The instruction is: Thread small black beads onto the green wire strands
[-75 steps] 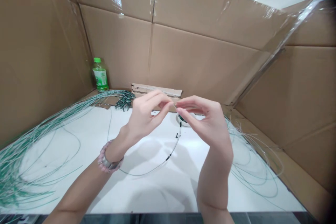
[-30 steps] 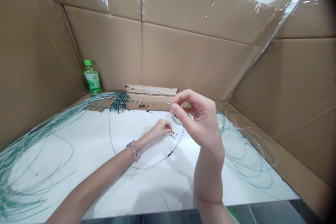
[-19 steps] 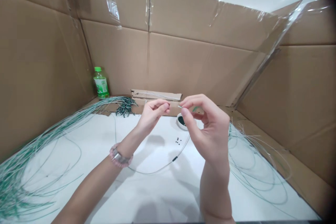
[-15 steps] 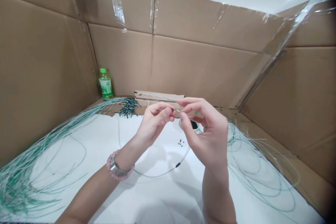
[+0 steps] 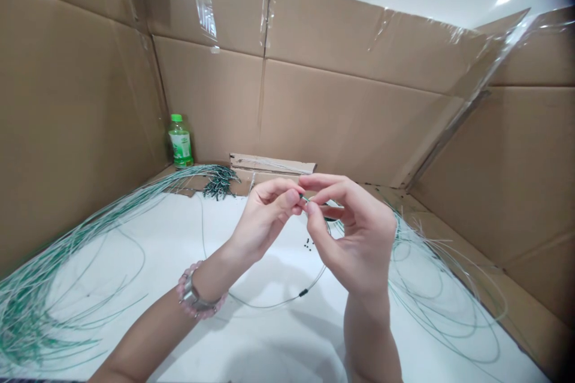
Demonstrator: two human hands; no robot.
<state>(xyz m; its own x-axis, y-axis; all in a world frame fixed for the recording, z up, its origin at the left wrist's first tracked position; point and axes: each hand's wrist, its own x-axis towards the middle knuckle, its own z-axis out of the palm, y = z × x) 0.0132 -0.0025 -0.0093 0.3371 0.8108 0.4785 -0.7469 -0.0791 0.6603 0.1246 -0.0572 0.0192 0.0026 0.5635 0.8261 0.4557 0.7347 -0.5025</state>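
Observation:
My left hand [image 5: 265,215], with a bracelet at its wrist, pinches a small black piece [image 5: 301,195] between thumb and forefinger. Facing it, my right hand [image 5: 359,227] grips the tip of a thin green wire [image 5: 306,198] between thumb and fingers. The wire tip meets the black piece; whether it is inside cannot be made out. Below the hands a thin pale wire [image 5: 269,307] curves over the white surface, with a short black sleeve [image 5: 303,292] on it. Beyond my right hand lie several tiny black pieces [image 5: 308,245].
A large bundle of green and white wires [image 5: 49,287] lies at left, its dark ends [image 5: 218,182] bunched at the back. More looped wires [image 5: 444,293] lie at right. A green bottle [image 5: 181,142] stands in the back left corner. Cardboard walls [image 5: 350,114] enclose the white surface [image 5: 251,341].
The gap between the black piece and the green wire tip has closed as my hands came together. My right hand now covers most of the white cup with dark contents behind it.

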